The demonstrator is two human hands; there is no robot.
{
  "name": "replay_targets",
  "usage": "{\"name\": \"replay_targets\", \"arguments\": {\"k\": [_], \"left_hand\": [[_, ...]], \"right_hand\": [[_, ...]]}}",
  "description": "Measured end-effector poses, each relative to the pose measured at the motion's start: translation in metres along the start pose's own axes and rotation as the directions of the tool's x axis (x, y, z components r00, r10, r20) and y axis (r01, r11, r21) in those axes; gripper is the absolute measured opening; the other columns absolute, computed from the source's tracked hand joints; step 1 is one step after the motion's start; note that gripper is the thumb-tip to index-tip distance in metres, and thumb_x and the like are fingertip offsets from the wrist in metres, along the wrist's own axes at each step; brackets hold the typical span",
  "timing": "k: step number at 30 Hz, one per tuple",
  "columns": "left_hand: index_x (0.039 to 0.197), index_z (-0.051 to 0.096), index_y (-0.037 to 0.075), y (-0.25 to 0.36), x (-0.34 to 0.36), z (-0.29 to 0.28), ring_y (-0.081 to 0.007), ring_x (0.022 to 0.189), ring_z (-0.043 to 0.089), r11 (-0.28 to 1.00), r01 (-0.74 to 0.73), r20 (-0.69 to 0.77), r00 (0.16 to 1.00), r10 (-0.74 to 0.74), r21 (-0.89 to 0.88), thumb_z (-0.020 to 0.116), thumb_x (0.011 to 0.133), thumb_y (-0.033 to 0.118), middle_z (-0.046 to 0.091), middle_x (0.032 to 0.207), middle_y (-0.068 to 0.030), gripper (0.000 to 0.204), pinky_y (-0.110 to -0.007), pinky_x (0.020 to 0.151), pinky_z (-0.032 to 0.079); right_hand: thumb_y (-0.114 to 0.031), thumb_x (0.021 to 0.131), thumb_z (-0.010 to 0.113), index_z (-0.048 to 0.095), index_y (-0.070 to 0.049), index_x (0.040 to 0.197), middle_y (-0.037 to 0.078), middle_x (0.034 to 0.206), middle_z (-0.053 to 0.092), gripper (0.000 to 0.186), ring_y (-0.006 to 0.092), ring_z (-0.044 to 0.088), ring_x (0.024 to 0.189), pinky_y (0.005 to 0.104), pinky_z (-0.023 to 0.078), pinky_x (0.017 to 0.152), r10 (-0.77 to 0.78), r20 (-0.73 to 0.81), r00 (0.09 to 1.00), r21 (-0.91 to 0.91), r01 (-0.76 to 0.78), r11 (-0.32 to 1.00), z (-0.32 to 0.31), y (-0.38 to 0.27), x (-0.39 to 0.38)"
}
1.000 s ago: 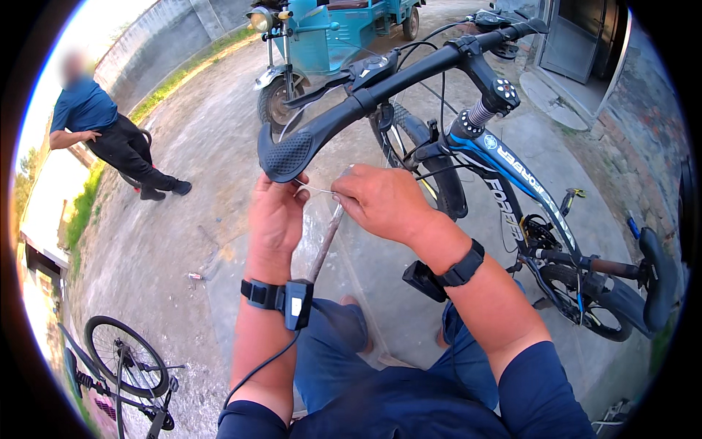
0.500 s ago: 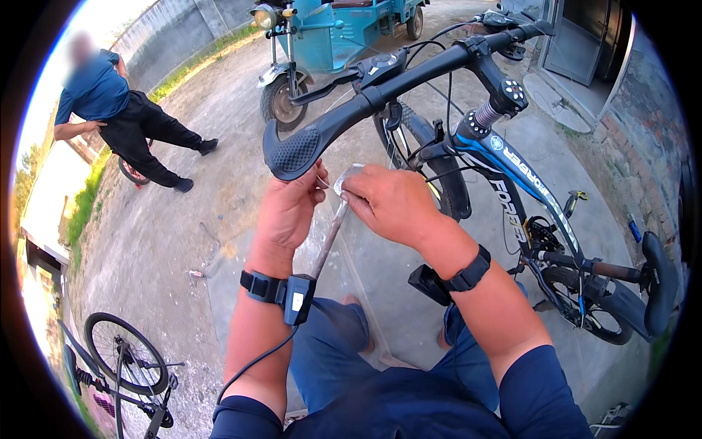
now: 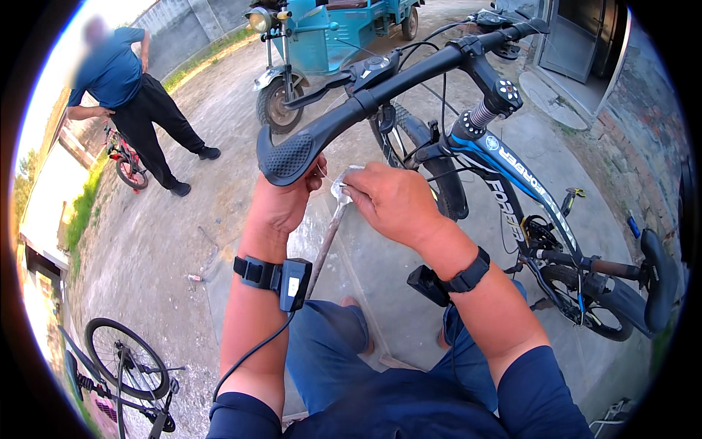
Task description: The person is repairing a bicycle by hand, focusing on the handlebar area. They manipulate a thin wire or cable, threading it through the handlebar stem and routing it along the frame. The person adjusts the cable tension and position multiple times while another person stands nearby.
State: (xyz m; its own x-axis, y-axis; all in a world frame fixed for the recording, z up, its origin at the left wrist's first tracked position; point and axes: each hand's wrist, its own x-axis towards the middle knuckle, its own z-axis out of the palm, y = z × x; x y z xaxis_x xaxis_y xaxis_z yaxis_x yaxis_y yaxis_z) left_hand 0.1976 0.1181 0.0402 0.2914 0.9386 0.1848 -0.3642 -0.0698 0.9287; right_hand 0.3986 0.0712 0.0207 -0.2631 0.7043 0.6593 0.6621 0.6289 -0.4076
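My left hand (image 3: pixel 291 199) is closed just under the bicycle's handlebar grip (image 3: pixel 296 155), which hides some of its fingers. A thin pale strand (image 3: pixel 326 177) runs from these fingers toward my right hand (image 3: pixel 395 201). That hand is closed too, thumb and fingers pinching a crumpled whitish wrapping (image 3: pixel 341 186), perhaps plastic or tape, around the top of a stick (image 3: pixel 327 249). The brown stick slants down between my forearms, its lower end out of sight behind the left wrist device (image 3: pixel 295 284). The blue and black bicycle (image 3: pixel 504 172) stands close on my right.
A person (image 3: pixel 121 95) stands at the far left, before a small red bicycle (image 3: pixel 130 164). A teal cargo tricycle (image 3: pixel 311 44) is parked ahead. Another bicycle (image 3: pixel 126 358) lies at lower left. An open doorway (image 3: pixel 585 51) is at the upper right.
My left hand has shifted slightly left, away from the right, and more of the strand shows between them. The standing person appears nearer and farther right in view.
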Motion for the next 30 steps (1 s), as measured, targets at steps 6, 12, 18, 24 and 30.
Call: {"name": "replay_targets", "arguments": {"k": [6,12,18,24,30], "left_hand": [[0.107,0.063,0.005,-0.017,-0.007,0.023,-0.0145,0.084,0.061,0.996,0.033,-0.026,0.999,-0.035,-0.085,0.069,0.091,0.011,0.065,0.098,-0.0056,0.018,-0.027,0.071,0.048],[0.114,0.062,0.006,-0.009,0.008,0.020,-0.0173,0.090,0.063,0.990,-0.007,-0.017,1.000,0.005,-0.138,0.066,0.093,0.011,0.066,0.101,-0.0080,0.023,-0.028,0.073,0.048],[0.120,0.060,0.007,-0.002,0.029,0.011,-0.0193,0.094,0.059,0.989,0.005,0.098,0.995,0.009,-0.145,0.065,0.092,0.029,0.063,0.099,-0.0075,0.035,-0.031,0.079,0.047],[0.116,0.058,0.003,-0.012,0.032,0.018,-0.0215,0.095,0.065,0.994,-0.066,0.017,0.998,0.068,-0.084,0.067,0.092,0.010,0.065,0.105,-0.0103,0.027,-0.033,0.081,0.053],[0.110,0.063,-0.001,-0.020,0.028,0.046,-0.0237,0.095,0.068,0.990,-0.130,-0.102,0.987,0.125,-0.048,0.066,0.091,0.001,0.067,0.103,-0.0114,0.019,-0.032,0.081,0.057]], "right_hand": [[-0.022,0.086,0.066,0.068,-0.015,0.089,0.009,0.076,0.058,0.007,0.0320,0.064,0.070,0.0432,0.050,0.059,-0.008,-0.055,0.998,-0.008,0.008,1.000,-0.011,0.011,0.009],[-0.017,0.086,0.067,0.070,-0.013,0.097,0.010,0.077,0.060,0.012,0.0319,0.062,0.072,0.0403,0.048,0.061,-0.051,-0.072,0.996,-0.002,0.051,0.999,-0.021,0.022,0.018],[-0.020,0.085,0.067,0.071,-0.017,0.100,0.009,0.081,0.063,0.015,0.0313,0.065,0.075,0.0427,0.051,0.062,-0.088,-0.068,0.994,-0.085,0.082,0.993,-0.022,0.032,0.030],[-0.019,0.086,0.065,0.072,-0.017,0.098,0.008,0.083,0.063,0.014,0.0305,0.065,0.078,0.0431,0.052,0.064,-0.101,-0.148,0.984,-0.122,0.083,0.989,-0.020,0.045,0.038],[-0.017,0.083,0.067,0.073,-0.015,0.094,0.007,0.082,0.062,0.012,0.0304,0.064,0.080,0.0433,0.051,0.065,-0.076,-0.179,0.981,-0.173,0.045,0.984,-0.024,0.067,0.040]]}}
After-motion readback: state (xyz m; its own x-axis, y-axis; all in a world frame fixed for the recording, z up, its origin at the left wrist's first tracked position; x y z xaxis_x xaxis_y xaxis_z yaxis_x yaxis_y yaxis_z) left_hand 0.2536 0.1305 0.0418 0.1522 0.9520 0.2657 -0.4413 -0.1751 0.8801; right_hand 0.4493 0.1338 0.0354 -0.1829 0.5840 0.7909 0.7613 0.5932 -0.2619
